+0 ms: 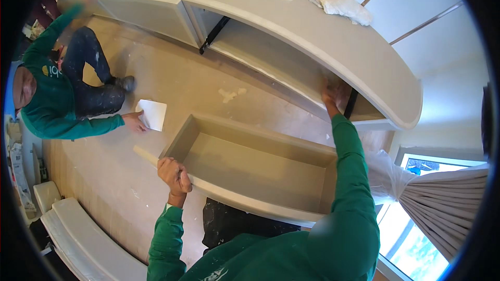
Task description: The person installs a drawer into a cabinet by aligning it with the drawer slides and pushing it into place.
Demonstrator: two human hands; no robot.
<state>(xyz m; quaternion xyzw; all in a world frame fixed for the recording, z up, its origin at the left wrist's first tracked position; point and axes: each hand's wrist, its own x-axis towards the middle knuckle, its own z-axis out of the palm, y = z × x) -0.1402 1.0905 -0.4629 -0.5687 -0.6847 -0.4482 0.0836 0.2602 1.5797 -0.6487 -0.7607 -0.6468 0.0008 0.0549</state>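
A beige drawer lies across my lap, its hollow side facing up. My left hand is closed at the drawer's left near corner. A pale flat strip sticks out leftward beside those fingers; whether I hold it too is unclear. My right arm passes over the drawer's right end. My right hand reaches into the open bay of a long, low beige cabinet, close to a black drawer rail. Its fingers are blurred and partly lost in the shade of the bay.
To the left, a co-worker in a green sweatshirt sits on the covered floor, holding a white sheet. Crumpled white cloth rests on the cabinet top. A beige curved panel lies lower left. Curtain and window are right.
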